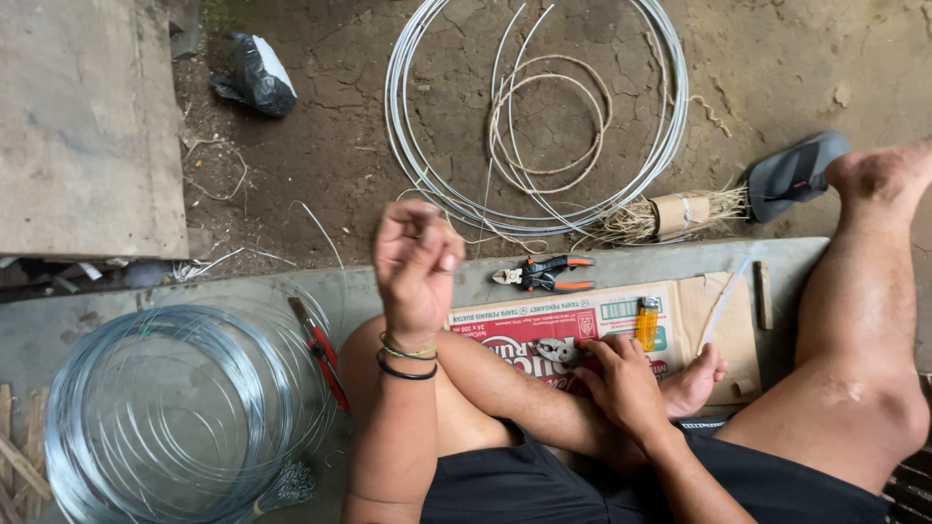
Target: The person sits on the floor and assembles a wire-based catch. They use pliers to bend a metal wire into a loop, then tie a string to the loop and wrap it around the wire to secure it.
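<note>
- Head view, looking down on a seated person's bare legs, crossed over a grey concrete slab (116, 320) beside cracked brown earth.
- Big loose coil of thin white wire (636, 155) lies on the earth, with a smaller tan loop inside it.
- Tight coil of shiny silver wire (155, 417) sits on the slab, just left of the left knee.
- Flattened brown cardboard box (709, 320) lies under the feet; a small yellow lighter (647, 323) rests on it.
- Left hand (417, 257) is raised above the knee, fingers (427, 247) curled and pinched together; whether they hold anything I cannot tell.
- Right hand (621, 378) rests on the cardboard, fingers spread over small metal pliers (555, 351), touching them, not visibly closed round them.
- Black-and-orange-handled pliers (544, 274) lie on the slab above the box; red-handled cutters (320, 354) lie by the silver coil.
</note>
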